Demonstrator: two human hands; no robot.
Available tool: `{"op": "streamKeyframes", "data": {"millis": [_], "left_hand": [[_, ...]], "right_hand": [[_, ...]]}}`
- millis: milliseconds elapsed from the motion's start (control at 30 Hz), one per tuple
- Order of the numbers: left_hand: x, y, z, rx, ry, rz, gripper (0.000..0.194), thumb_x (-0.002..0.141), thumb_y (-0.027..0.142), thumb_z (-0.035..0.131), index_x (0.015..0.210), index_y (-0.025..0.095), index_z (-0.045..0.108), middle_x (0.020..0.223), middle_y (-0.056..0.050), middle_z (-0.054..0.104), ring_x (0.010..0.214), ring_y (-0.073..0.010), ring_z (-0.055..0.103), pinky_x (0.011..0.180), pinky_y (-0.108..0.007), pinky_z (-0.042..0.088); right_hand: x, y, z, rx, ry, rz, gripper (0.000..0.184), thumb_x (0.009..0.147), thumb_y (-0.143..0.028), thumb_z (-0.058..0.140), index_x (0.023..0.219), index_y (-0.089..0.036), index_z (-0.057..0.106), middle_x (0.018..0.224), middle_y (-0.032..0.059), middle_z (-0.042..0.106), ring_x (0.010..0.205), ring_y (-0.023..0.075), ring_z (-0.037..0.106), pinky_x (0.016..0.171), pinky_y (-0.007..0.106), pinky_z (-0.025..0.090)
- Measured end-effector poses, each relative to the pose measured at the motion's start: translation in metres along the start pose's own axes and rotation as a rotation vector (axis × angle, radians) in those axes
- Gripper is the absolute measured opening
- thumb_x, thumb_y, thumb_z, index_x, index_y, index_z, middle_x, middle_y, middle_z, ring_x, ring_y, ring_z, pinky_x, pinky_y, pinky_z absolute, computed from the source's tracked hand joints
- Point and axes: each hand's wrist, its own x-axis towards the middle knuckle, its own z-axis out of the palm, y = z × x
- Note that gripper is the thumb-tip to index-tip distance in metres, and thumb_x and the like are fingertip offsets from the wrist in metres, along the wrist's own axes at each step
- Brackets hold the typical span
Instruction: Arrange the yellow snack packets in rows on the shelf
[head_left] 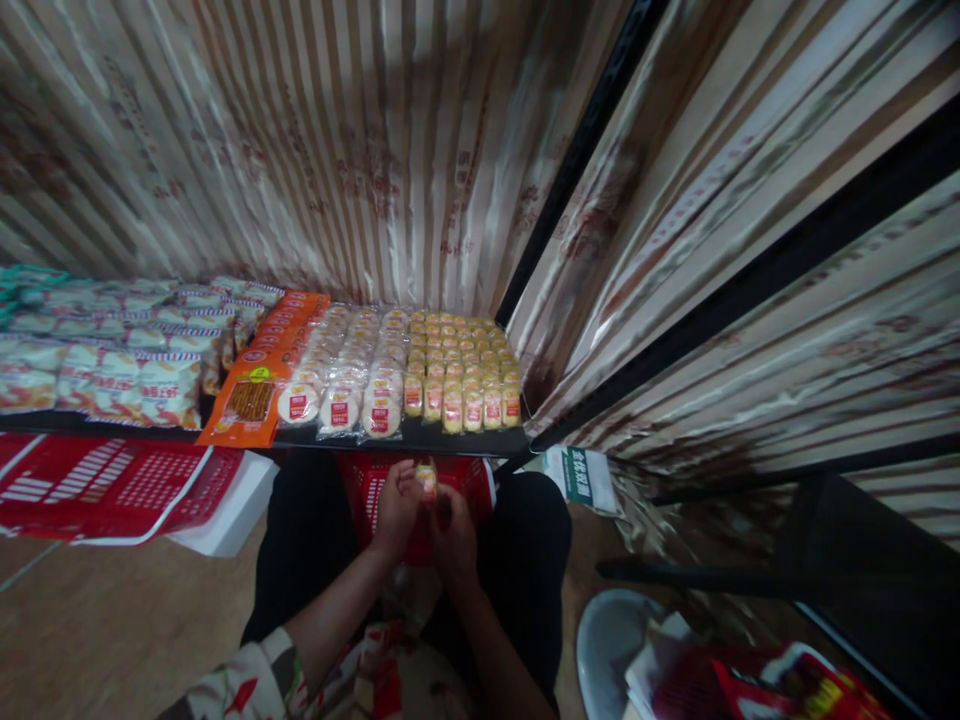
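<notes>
Head view: along the shelf [457, 442], white bags [120, 375] sit toward the left end, then orange packets [262, 370], round white packs [345, 375] and yellow packets [463, 372] at the right end; before the front edge, the left hand [397, 508] and right hand [454, 540], fingers curled, meet at one small wrapped snack [426, 480] between them; which hand grips it I cannot tell

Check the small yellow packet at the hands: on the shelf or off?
Off: the yellow packet is between the left hand and right hand, in front of the shelf.
</notes>
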Motion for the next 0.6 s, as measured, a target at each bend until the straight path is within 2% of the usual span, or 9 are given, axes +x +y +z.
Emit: {"op": "streamKeyframes", "data": {"millis": [167, 300, 433, 600], "left_hand": [[-0.002, 0.016, 0.005, 0.140, 0.013, 0.119, 0.027, 0.067, 0.032, 0.065, 0.087, 0.015, 0.059, 0.086, -0.007, 0.064, 0.077, -0.0163, 0.062, 0.074, -0.030, 0.050], [-0.001, 0.034, 0.010, 0.282, 0.028, 0.226, 0.018, 0.072, 0.025, 0.061, 0.088, 0.017, 0.063, 0.090, -0.007, 0.062, 0.081, -0.0166, 0.060, 0.077, -0.030, 0.048], [0.005, 0.046, 0.015, 0.319, 0.045, 0.288, 0.022, 0.072, 0.018, 0.061, 0.093, 0.020, 0.064, 0.094, -0.005, 0.061, 0.084, -0.0165, 0.059, 0.081, -0.030, 0.046], [0.019, 0.053, 0.023, 0.330, 0.052, 0.342, 0.028, 0.070, 0.011, 0.058, 0.096, 0.018, 0.063, 0.093, -0.005, 0.061, 0.084, -0.0158, 0.058, 0.082, -0.029, 0.045]], "right_hand": [[0.009, -0.009, 0.001, 0.010, 0.038, -0.010, 0.025, 0.082, -0.033, 0.053, 0.104, -0.021, 0.055, 0.099, 0.0057, 0.063, 0.090, 0.0179, 0.063, 0.081, 0.032, 0.052], [0.024, -0.022, 0.002, 0.007, 0.074, -0.079, 0.024, 0.083, -0.031, 0.051, 0.103, -0.020, 0.055, 0.097, 0.0070, 0.061, 0.084, 0.0171, 0.063, 0.076, 0.031, 0.053], [0.039, -0.034, 0.006, -0.016, 0.124, -0.103, 0.022, 0.083, -0.030, 0.050, 0.101, -0.020, 0.055, 0.097, 0.0070, 0.060, 0.083, 0.0168, 0.063, 0.072, 0.029, 0.054], [0.058, -0.041, 0.011, -0.059, 0.170, -0.126, 0.021, 0.083, -0.030, 0.049, 0.100, -0.019, 0.054, 0.098, 0.0081, 0.059, 0.084, 0.0171, 0.061, 0.074, 0.030, 0.053]]}}
